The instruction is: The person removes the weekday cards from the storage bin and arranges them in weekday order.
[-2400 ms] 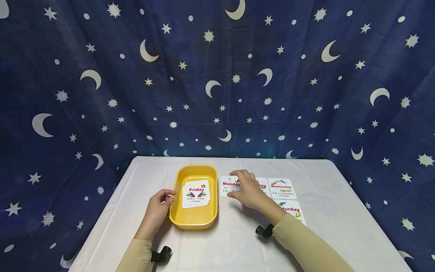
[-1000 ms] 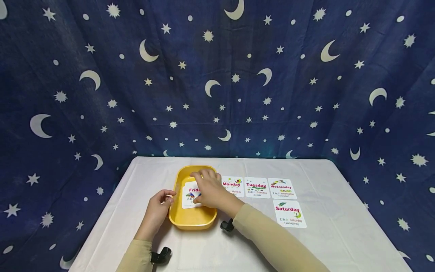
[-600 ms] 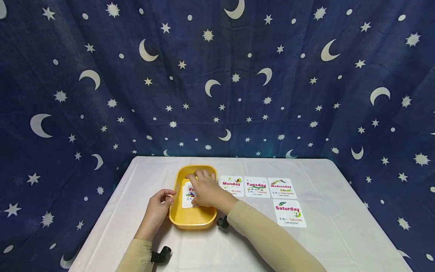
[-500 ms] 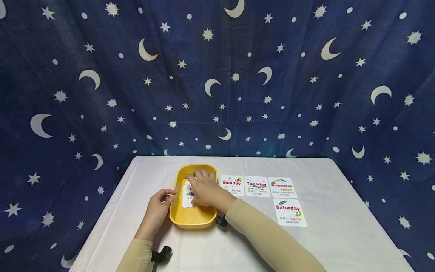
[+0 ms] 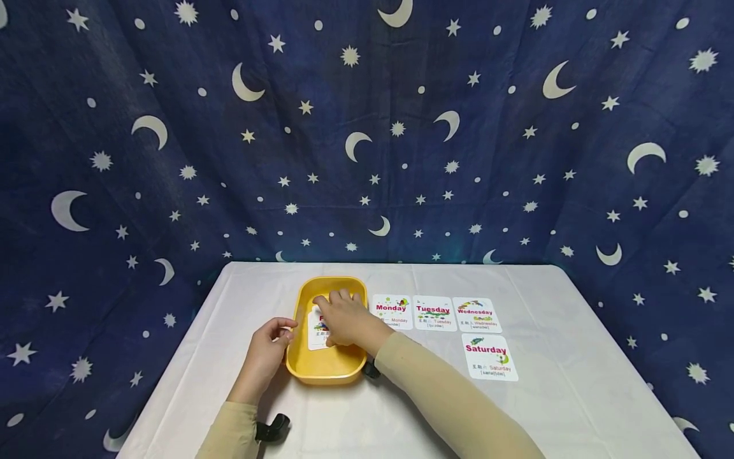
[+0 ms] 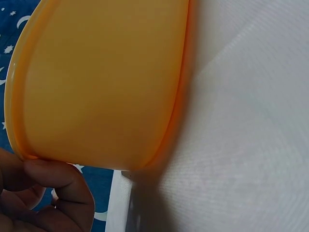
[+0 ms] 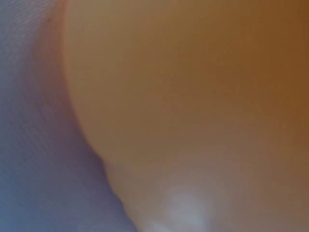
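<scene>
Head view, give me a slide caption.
Left hand holds the tray, right hand over a card inside, four day cards beside it.

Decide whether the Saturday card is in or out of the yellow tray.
Out. The Saturday card lies face-up on the white table, apart from the yellow tray.

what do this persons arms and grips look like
The left sleeve and right sleeve are long, plain and tan. A curved black piece sticks out beside the left one; a partly hidden black piece beside the right. The left grip and right grip are ungloved. No cables show.
</scene>
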{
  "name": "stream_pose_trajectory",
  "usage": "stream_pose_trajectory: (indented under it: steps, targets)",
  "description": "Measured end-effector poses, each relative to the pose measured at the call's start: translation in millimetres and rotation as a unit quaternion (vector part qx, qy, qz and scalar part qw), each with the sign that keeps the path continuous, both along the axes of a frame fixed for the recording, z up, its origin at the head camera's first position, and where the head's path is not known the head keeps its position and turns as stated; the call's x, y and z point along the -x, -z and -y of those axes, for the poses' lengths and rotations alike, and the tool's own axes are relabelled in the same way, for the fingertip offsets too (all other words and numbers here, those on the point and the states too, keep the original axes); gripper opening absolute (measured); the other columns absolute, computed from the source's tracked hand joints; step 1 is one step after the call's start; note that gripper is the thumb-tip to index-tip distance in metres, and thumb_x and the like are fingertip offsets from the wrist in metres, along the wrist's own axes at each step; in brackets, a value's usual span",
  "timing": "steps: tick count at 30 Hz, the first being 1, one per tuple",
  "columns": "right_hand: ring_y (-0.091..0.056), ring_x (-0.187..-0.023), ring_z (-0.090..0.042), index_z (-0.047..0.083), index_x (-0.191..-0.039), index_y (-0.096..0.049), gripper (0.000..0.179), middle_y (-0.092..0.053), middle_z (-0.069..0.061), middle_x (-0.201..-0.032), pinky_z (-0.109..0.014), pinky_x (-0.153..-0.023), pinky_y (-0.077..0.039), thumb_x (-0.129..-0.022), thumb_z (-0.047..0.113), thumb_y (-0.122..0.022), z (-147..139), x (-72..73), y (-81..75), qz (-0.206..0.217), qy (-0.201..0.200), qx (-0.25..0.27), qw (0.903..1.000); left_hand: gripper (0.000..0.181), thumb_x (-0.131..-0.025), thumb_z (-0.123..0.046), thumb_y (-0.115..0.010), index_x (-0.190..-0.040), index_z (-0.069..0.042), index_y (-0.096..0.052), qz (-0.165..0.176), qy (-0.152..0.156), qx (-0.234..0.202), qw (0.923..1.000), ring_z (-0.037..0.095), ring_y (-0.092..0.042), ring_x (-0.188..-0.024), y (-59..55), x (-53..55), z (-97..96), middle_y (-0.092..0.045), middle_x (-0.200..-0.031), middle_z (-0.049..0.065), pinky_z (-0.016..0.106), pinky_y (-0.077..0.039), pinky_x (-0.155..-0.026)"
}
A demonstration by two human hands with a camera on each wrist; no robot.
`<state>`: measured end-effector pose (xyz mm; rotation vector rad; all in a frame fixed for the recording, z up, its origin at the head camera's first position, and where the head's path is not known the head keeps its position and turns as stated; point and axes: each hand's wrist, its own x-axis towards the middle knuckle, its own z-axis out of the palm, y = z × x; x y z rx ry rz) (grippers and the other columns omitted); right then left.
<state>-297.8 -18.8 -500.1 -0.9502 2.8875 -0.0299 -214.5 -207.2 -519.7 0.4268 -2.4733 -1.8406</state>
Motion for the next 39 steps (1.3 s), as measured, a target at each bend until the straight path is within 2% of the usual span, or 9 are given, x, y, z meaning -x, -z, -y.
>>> stream_pose_trajectory:
  steps: [6, 13, 27, 34, 39]
  targets:
    - [-0.050, -0.126, -0.026, 0.028, -0.156, -0.041, 0.099, -0.058, -0.006, -0.140, -0.051, -0.110, -0.045, -0.078, 0.060, -0.091, -0.8, 1.9, 1.7, 0.004, 0.005, -0.010, 0.9999, 0.023, -0.105, 0.002, -0.056, -0.123, -0.001, -0.069, 0.001, 0.002, 0.000, 1.0000, 0.015, -0.051, -0.070, -0.5, -0.8, -0.1, -0.060, -0.097, 0.009, 0.024, -0.048, -0.056]
    - [-0.050, -0.121, -0.025, 0.027, -0.154, -0.043, 0.100, -0.058, -0.006, -0.136, -0.045, -0.105, -0.045, -0.075, 0.063, -0.092, -3.1, 0.1, 4.4, 0.003, 0.000, -0.011, 0.9999, 0.023, -0.104, 0.002, -0.056, -0.124, 0.000, -0.069, -0.002, 0.004, 0.002, 1.0000, 0.014, -0.052, -0.071, 0.4, -1.2, -0.7, -0.061, -0.097, 0.010, 0.024, -0.049, -0.056]
    - [-0.049, -0.118, -0.025, 0.027, -0.151, -0.046, 0.101, -0.056, -0.006, -0.136, -0.046, -0.105, -0.045, -0.071, 0.063, -0.095, -3.1, -0.4, 4.6, 0.011, 0.015, 0.011, 0.9998, 0.022, -0.105, 0.002, -0.058, -0.123, 0.001, -0.070, -0.008, 0.002, 0.002, 1.0000, 0.013, -0.052, -0.071, -2.0, -3.4, -1.7, -0.063, -0.098, 0.011, 0.023, -0.048, -0.056]
    - [-0.046, -0.113, -0.023, 0.027, -0.146, -0.049, 0.099, -0.050, -0.002, -0.126, -0.044, -0.101, -0.046, -0.067, 0.061, -0.098, -1.8, 2.1, 7.5, 0.002, 0.017, 0.028, 0.9994, 0.021, -0.105, 0.002, -0.057, -0.122, 0.000, -0.069, -0.007, 0.001, 0.006, 1.0000, 0.014, -0.052, -0.072, -1.9, -3.0, -1.5, -0.062, -0.098, 0.011, 0.024, -0.048, -0.056]
    - [-0.044, -0.112, -0.021, 0.024, -0.141, -0.053, 0.093, -0.047, -0.002, -0.122, -0.038, -0.099, -0.046, -0.067, 0.056, -0.100, -2.2, 1.0, 5.6, -0.004, 0.014, 0.038, 0.9992, 0.021, -0.105, 0.001, -0.057, -0.123, 0.000, -0.069, -0.004, 0.002, 0.006, 1.0000, 0.016, -0.053, -0.073, -2.6, -3.3, -1.9, -0.062, -0.099, 0.011, 0.025, -0.048, -0.056]
